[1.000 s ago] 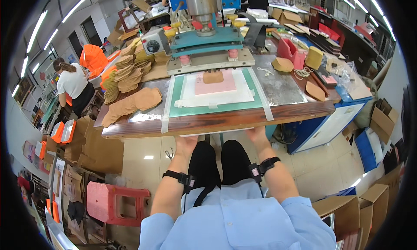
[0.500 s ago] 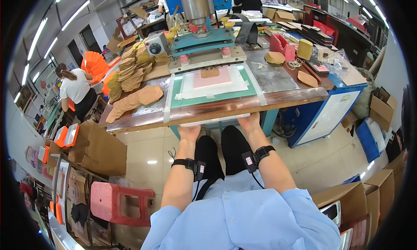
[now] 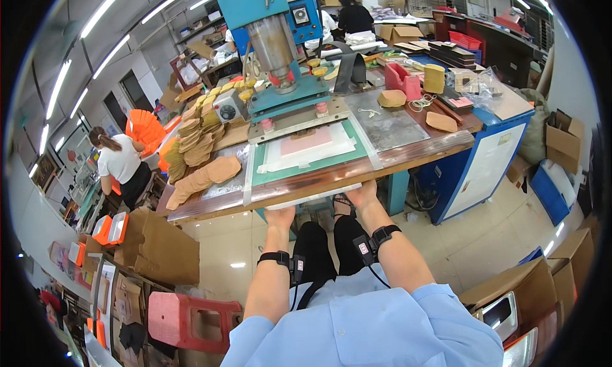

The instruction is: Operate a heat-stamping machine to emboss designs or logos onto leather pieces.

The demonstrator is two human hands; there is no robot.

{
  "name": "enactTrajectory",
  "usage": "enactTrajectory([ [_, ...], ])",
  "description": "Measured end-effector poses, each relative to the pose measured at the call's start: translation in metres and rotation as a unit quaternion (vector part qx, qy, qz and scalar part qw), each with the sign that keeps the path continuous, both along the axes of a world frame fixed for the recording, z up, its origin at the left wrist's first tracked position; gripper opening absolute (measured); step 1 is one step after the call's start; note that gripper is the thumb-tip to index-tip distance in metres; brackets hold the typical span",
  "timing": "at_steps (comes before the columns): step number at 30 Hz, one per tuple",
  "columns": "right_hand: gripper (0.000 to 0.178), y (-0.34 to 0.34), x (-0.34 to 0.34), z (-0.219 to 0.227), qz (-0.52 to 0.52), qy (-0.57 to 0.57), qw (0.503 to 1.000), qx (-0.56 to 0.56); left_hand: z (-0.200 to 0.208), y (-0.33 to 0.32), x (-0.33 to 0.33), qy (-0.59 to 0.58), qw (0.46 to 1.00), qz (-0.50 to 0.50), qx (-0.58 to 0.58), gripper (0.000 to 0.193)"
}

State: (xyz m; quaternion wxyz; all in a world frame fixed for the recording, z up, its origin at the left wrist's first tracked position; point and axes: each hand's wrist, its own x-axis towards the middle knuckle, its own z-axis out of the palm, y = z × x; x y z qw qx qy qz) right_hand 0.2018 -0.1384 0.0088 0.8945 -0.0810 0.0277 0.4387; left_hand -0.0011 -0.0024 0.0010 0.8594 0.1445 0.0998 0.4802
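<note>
Likely, with each hand — left hand (image 3: 280, 218), right hand (image 3: 361, 194) — curled gripping the white board (image 3: 312, 197) at the table (image 3: 408, 155) edge, six o'clock of the press (image 3: 280, 55), it could snag.

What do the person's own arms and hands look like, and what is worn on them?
Both forearms are bare below light blue short sleeves. The left hand and right hand wear no gloves. Each wrist carries a black band with a small black device; a thin black cable runs from each.

Light blue short-sleeved shirt (image 3: 363, 329), black trousers (image 3: 322, 243); a black strap with small sensor unit and cable on each wrist (image 3: 278, 258).
</note>
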Motion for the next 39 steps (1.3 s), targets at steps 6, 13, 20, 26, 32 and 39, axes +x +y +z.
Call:
enactTrajectory([
  [6,0.049,0.002,0.008,-0.009,0.018,0.011,0.999,0.030,-0.001,0.002,0.003,0.004,1.000,-0.016,0.001,0.038],
  [13,0.048,-0.002,0.006,-0.005,0.010,0.012,0.999,0.032,0.005,-0.006,0.003,-0.010,1.000,-0.012,-0.010,0.039],
  [20,0.046,-0.006,0.001,0.003,0.017,0.022,0.999,0.028,-0.001,-0.002,0.001,-0.010,0.999,-0.018,0.031,0.041],
  [26,0.044,-0.005,0.005,-0.001,0.028,0.010,0.999,0.035,0.003,-0.006,0.003,0.000,1.000,0.000,0.000,0.041],
  [32,0.042,-0.002,0.007,-0.005,0.020,0.009,0.999,0.032,0.001,-0.004,0.003,-0.006,1.000,0.000,-0.010,0.042],
  [39,0.042,-0.007,0.002,0.003,0.019,0.006,1.000,0.024,-0.002,-0.002,0.002,-0.013,1.000,-0.007,0.025,0.042],
])
